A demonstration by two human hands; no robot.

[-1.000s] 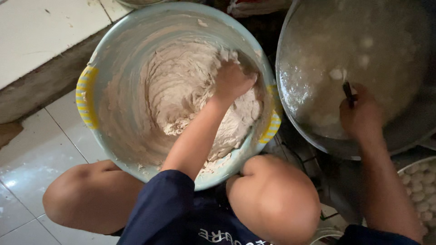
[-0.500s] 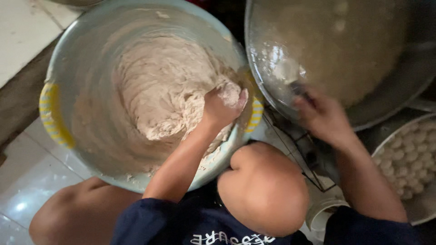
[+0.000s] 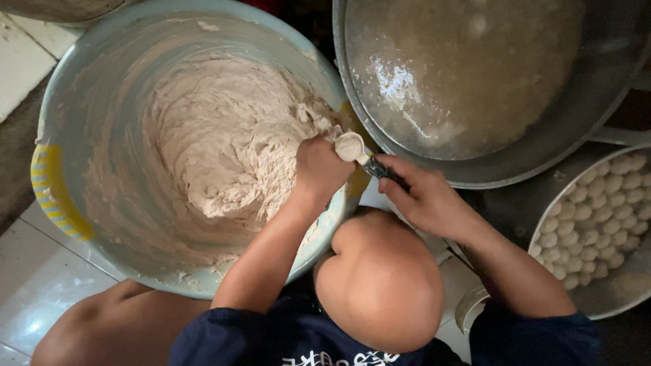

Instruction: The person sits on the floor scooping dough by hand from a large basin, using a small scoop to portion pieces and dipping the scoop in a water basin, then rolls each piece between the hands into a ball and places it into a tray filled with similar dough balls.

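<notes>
Head view, pale sticky dough point(image 3: 217, 142), heaped spoon point(image 3: 352, 148)

Open room: we see space over the dough point(image 3: 203, 142) (middle of basin).
Blocked: big pan point(image 3: 542, 146) crowds our right; knee point(image 3: 380, 285) below.

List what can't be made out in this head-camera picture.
- Pot: top and right sides cut off by the frame; cloudy water hides its contents.
- Spoon: handle hidden inside the right hand.
- Left hand: palm and fingertips turned away, facing the dough.
</notes>
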